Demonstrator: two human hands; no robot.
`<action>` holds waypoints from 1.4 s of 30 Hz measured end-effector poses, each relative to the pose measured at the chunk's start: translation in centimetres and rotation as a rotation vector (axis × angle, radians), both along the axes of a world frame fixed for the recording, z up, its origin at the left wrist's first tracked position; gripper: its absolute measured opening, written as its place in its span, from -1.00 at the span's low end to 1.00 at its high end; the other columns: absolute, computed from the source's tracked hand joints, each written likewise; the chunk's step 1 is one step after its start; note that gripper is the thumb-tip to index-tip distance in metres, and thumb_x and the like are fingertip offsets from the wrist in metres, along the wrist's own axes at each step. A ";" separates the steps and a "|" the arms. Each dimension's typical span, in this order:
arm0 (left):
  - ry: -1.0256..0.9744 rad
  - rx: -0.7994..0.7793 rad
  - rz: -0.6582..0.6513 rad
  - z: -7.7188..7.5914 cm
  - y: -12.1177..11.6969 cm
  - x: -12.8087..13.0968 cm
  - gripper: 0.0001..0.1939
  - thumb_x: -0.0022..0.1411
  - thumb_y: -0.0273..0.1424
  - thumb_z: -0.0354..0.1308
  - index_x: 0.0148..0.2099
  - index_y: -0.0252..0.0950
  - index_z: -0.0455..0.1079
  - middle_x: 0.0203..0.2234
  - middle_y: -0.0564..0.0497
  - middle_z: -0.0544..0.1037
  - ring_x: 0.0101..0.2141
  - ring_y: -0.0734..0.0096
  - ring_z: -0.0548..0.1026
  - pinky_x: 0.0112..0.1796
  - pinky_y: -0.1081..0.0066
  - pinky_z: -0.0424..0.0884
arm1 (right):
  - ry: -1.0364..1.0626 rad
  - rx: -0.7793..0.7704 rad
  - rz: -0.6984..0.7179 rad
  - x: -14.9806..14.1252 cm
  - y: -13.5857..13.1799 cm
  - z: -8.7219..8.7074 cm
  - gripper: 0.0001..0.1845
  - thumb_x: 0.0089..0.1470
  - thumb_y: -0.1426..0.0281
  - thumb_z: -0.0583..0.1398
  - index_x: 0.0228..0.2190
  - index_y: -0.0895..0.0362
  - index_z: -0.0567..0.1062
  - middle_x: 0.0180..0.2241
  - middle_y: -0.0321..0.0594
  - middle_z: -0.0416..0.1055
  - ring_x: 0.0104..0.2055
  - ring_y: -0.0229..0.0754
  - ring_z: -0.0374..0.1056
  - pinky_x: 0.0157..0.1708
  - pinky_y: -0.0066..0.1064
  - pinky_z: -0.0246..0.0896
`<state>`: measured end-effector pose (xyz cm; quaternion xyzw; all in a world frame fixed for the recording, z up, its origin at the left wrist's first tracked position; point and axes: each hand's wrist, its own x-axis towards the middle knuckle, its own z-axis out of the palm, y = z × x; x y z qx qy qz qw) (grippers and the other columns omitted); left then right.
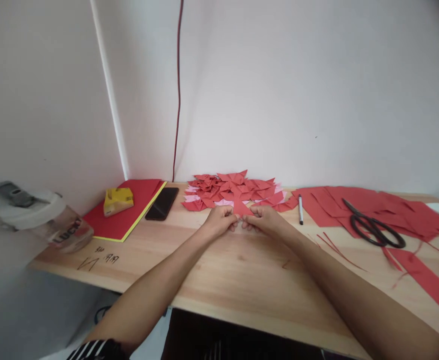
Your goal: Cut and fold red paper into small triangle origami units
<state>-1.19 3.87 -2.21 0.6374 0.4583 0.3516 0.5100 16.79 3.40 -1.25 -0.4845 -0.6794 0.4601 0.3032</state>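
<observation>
Both hands meet at the middle of the wooden table, pinching one piece of red paper [243,207] between them. My left hand [221,220] is closed on its left side, and my right hand [262,220] is closed on its right side. Fingers and thumbs cover the paper's near edge, so its exact folds are hard to make out. Just beyond the hands lies a pile of folded red and pink paper pieces [207,187], pointed at their ends, against the wall.
Right of the hands are a marker [301,210], red paper sheets [317,205], black-handled scissors [373,231], thin red strips [335,247] and a red paper piece [429,280]. Leftward lie a phone [162,204], red sheets [129,225], a yellow box [118,201] and a bottle [54,225].
</observation>
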 end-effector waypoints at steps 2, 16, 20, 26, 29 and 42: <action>-0.003 -0.004 -0.006 0.0 0.0 -0.2 -0.81 0.09 -0.47 0.13 -0.53 -0.35 0.24 -0.66 0.10 0.43 -0.66 0.61 0.37 -0.56 0.58 0.23 | -0.002 -0.010 -0.005 0.0 -0.1 0.2 -0.81 -0.08 0.28 0.26 -0.56 0.14 0.47 -0.50 -0.19 0.56 -0.55 -0.30 0.36 -0.61 -0.54 0.16; 0.050 -0.051 -0.101 0.8 0.5 -1.9 -0.81 0.11 -0.50 0.16 -0.53 -0.41 0.33 -0.66 0.04 0.48 -0.70 0.64 0.36 -0.66 0.60 0.09 | 0.012 -0.062 0.021 0.2 0.2 -0.4 -0.79 -0.08 0.27 0.30 -0.53 0.17 0.49 -0.42 -0.12 0.59 -0.53 -0.32 0.37 -0.63 -0.56 0.11; 0.050 -0.054 -0.109 1.3 0.3 -2.0 -0.80 0.13 -0.53 0.15 -0.53 -0.41 0.32 -0.63 0.03 0.50 -0.69 0.66 0.37 -0.65 0.61 0.10 | 0.015 -0.062 0.045 0.4 0.4 -0.7 -0.82 -0.05 0.29 0.29 -0.51 0.17 0.52 -0.40 -0.13 0.60 -0.51 -0.33 0.38 -0.61 -0.57 0.14; 0.052 -0.081 -0.107 1.8 0.2 -2.1 -0.83 0.14 -0.55 0.12 -0.50 -0.44 0.37 -0.62 0.01 0.50 -0.70 0.65 0.37 -0.67 0.60 0.08 | 0.018 -0.065 0.023 0.5 0.6 -1.0 -0.80 -0.05 0.29 0.30 -0.53 0.17 0.49 -0.41 -0.11 0.60 -0.53 -0.34 0.37 -0.66 -0.58 0.10; 0.051 -0.089 -0.098 1.5 0.4 -2.1 -0.83 0.14 -0.56 0.12 -0.51 -0.44 0.36 -0.63 0.01 0.50 -0.71 0.65 0.36 -0.68 0.61 0.07 | 0.030 -0.071 0.041 0.5 0.7 -1.1 -0.83 -0.05 0.31 0.29 -0.52 0.17 0.50 -0.39 -0.11 0.60 -0.47 -0.30 0.42 -0.64 -0.59 0.13; 0.022 -0.093 -0.063 0.5 1.0 -2.1 -0.81 0.18 -0.55 0.12 -0.50 -0.44 0.35 -0.64 0.01 0.50 -0.68 0.63 0.41 -0.66 0.62 0.18 | 0.053 -0.012 0.014 0.6 0.9 -1.5 -0.69 -0.02 0.16 0.27 -0.50 0.19 0.51 -0.38 -0.08 0.59 -0.53 -0.34 0.35 -0.64 -0.57 0.12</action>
